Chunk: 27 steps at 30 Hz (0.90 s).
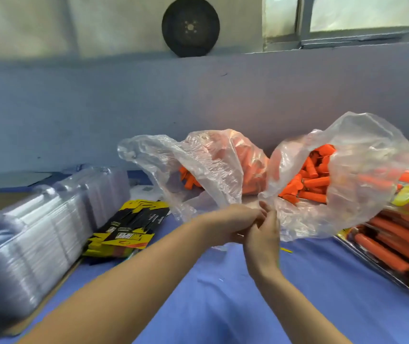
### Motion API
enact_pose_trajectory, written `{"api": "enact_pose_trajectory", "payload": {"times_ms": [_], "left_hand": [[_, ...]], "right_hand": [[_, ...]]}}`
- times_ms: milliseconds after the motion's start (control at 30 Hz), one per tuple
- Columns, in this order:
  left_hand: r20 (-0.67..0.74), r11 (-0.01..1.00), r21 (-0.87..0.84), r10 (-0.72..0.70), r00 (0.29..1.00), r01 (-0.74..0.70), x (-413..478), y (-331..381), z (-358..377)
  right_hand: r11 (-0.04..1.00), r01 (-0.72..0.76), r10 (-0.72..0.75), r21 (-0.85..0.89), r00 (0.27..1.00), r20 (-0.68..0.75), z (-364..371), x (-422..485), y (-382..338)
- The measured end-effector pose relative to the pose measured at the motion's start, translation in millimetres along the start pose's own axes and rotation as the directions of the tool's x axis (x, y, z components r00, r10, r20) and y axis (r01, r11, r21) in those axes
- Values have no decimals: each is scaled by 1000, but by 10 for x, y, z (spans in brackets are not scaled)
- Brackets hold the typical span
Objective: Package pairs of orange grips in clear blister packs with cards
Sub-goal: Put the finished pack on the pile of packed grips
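The bench [223, 294] is covered in smooth blue cloth. Its widest free stretch runs from the centre down to 6 o'clock, crossed only by the two forearms. Its far edge meets a matte blue-grey wall [149, 108] at 12 o'clock.

At 9 o'clock a long stack of clear blister packs [37, 232] lies on its side, glossy and ribbed, its near end blurred. It overhangs a brown board at the bench's left edge.

From 12 to 2 o'clock two crinkled clear plastic bags slump side by side against the wall. The right bag [362, 170] gapes open on loose orange grips [315, 182], short matte cylinders. The left bag [198, 165] holds more under its film.

At 3 o'clock finished packs [397, 244] are piled out to the right edge, orange under shiny plastic. Just left of centre, a fanned heap of flat yellow-and-black cards [129, 224] sits touching the stack.

At the centre, the left hand [225, 224] is curled, its knuckles against the right hand [263, 234]. The right fingertips reach the bags' lower lips and may be pinching film. Whether either hand holds anything cannot be told.
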<state>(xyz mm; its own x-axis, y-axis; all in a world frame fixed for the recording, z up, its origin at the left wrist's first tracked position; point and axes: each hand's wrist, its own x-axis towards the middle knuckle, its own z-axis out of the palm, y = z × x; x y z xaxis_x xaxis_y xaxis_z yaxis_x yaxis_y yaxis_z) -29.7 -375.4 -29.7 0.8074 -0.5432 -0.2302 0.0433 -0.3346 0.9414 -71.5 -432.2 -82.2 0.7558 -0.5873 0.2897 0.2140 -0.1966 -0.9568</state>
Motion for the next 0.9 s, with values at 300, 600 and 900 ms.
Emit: {"api": "enact_pose_trajectory", "payload": {"times_ms": [300,600,900], "left_hand": [[-366,884,449,48,929,131,-1000,-339,-1536],[-649,478,738,313,693,476,-2388,-924,-2839],[-634,611,699,290,717,372,-3006,-1643,-3037]], "right_hand": [[986,165,-130,-40,885,447,1410,-749,-436],[926,376,-201,-27,553,809,2322,-1630,-743],[843,538,-217,-22,376,901,2602,-2007,-645]]}}
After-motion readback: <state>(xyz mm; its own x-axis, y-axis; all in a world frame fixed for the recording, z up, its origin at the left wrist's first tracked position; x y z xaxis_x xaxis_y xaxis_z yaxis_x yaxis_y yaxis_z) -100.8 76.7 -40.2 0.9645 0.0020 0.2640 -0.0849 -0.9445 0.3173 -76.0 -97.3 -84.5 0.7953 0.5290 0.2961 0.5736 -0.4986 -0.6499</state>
